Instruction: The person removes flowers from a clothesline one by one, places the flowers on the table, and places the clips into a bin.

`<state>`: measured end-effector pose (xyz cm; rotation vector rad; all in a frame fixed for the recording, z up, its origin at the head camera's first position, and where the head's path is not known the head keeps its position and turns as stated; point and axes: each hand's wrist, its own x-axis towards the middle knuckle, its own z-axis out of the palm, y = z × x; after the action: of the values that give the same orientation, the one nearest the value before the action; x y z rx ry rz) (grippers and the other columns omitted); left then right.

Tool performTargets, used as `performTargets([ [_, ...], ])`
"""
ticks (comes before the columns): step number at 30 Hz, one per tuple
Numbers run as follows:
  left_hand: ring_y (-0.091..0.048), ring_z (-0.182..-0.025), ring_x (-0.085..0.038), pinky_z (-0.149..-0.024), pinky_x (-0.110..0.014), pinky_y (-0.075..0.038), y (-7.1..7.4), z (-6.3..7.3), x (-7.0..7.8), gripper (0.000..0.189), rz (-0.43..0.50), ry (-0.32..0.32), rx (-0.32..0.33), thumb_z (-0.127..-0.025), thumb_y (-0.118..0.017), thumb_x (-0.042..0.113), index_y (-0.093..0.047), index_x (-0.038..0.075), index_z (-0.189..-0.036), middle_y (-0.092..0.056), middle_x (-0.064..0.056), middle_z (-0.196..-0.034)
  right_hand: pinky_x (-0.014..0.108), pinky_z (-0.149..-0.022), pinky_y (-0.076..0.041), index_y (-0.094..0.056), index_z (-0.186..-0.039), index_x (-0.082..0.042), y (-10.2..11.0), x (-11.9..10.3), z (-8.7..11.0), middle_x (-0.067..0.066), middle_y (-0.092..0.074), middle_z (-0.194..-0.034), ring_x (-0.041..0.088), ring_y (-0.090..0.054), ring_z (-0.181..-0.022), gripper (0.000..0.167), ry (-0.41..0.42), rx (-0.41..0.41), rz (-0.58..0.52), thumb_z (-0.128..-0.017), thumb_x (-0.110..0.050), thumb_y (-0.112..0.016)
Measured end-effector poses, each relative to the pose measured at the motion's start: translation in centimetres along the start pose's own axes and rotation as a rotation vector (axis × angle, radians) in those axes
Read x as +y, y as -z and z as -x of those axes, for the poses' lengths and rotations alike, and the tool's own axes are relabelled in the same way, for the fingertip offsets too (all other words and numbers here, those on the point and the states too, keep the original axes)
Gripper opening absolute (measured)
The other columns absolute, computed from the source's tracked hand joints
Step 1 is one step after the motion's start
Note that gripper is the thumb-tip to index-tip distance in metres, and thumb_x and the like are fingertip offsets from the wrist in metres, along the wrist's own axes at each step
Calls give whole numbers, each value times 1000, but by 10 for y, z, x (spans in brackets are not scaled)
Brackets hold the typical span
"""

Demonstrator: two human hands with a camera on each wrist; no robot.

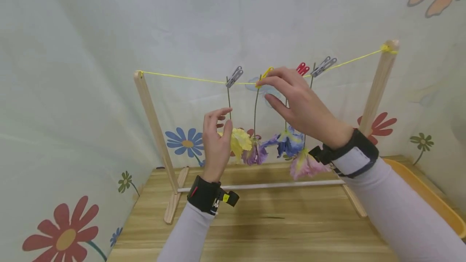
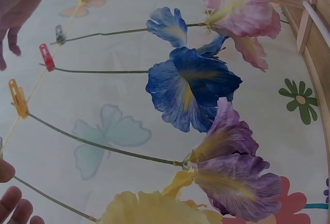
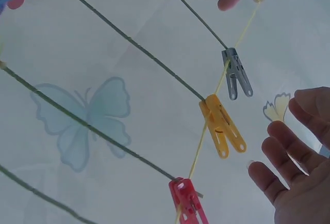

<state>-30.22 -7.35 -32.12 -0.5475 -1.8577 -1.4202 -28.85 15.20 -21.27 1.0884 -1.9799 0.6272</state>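
Observation:
Four is avoided here: several artificial flowers hang head-down by their stems from a yellow string (image 1: 182,77), clipped with clothespins. My right hand (image 1: 303,106) is near the yellow clothespin (image 3: 223,128), fingers loosely bent; the right wrist view shows them apart from it. My left hand (image 1: 217,144) is beside the yellow flower (image 1: 238,140) and its stem, fingers relaxed, gripping nothing visible. A grey clothespin (image 3: 237,74) holds that stem. The yellow one holds the purple flower (image 2: 232,177), a red clothespin (image 3: 186,201) the blue flower (image 2: 193,87), another grey clothespin (image 1: 324,67) the pink flower (image 2: 240,7).
The string runs between a left wooden post (image 1: 154,120) and a right wooden post (image 1: 378,80). A white rod (image 1: 262,186) joins their feet on the wooden table (image 1: 262,225). An orange tray (image 1: 426,193) lies at the right. Behind hangs a flower-printed cloth (image 1: 91,72).

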Motion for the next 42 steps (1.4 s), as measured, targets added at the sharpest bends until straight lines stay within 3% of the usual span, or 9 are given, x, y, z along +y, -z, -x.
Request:
performTargets([
  [5, -49, -121, -36, -102, -55, -42, -4, -7, 1, 35, 12, 41, 2, -104, -58, 8, -59, 10, -140, -50, -17, -131, 55, -104, -41, -66, -127, -2, -3, 1, -29, 19, -60, -127, 38, -51, -123, 27, 28, -53, 67, -99, -2, -69],
  [12, -47, -127, -38, -104, -54, -44, -6, -14, 0, 51, -5, 64, -32, -104, -57, 11, -45, 13, -154, -45, -21, -140, 56, -115, -35, -64, -131, -1, -9, 6, -52, 21, -59, -132, 41, -51, -128, 31, 45, -143, 122, -101, -5, -67],
  [17, -52, -127, -36, -106, -56, -45, -8, -21, -1, 55, -10, 89, -71, -105, -56, 10, -41, 12, -158, -49, -20, -140, 55, -118, -32, -62, -138, -2, -12, 10, -64, 22, -57, -138, 42, -52, -130, 37, 22, -226, 151, -102, -10, -67],
  [21, -60, -122, -31, -105, -49, -49, -10, -21, -3, 54, -21, 119, -93, -106, -56, 9, -42, 12, -158, -58, -16, -134, 55, -120, -28, -60, -142, -1, -16, 9, -71, 22, -57, -140, 40, -50, -134, 41, -16, -314, 185, -103, -13, -67],
  [26, -67, -111, -27, -98, -43, -55, -12, -20, -4, 52, -13, 122, -114, -106, -54, 5, -45, 16, -157, -68, -12, -118, 57, -112, -36, -63, -140, -1, -16, 4, -80, 19, -62, -128, 40, -55, -125, 35, -49, -397, 295, -106, -13, -61],
  [31, -70, -103, -27, -89, -39, -59, -13, -21, -4, 47, -3, 63, -87, -107, -55, 3, -53, 15, -152, -70, -13, -110, 54, -103, -38, -66, -137, -1, -14, 1, -91, 17, -60, -120, 38, -53, -116, 33, -78, -460, 393, -107, -13, -60],
  [34, -70, -100, -28, -86, -37, -60, -12, -21, -5, 47, 9, 47, -78, -106, -58, 2, -55, 15, -151, -70, -15, -110, 52, -98, -38, -70, -128, -1, -14, 0, -92, 16, -58, -115, 37, -50, -110, 27, -78, -498, 424, -107, -14, -59],
  [37, -71, -99, -27, -85, -34, -60, -12, -21, -5, 47, 10, 60, -77, -105, -59, 1, -57, 15, -150, -69, -16, -111, 50, -96, -38, -73, -118, -2, -16, 0, -91, 14, -56, -111, 35, -48, -106, 20, -85, -510, 424, -106, -11, -61],
  [42, -72, -98, -26, -85, -34, -60, -11, -23, -6, 48, -32, 76, -48, -102, -62, -3, -62, 16, -146, -70, -17, -110, 47, -91, -34, -76, -110, -2, -20, 5, -92, 12, -57, -104, 33, -48, -101, 14, -120, -464, 340, -100, -4, -67],
])
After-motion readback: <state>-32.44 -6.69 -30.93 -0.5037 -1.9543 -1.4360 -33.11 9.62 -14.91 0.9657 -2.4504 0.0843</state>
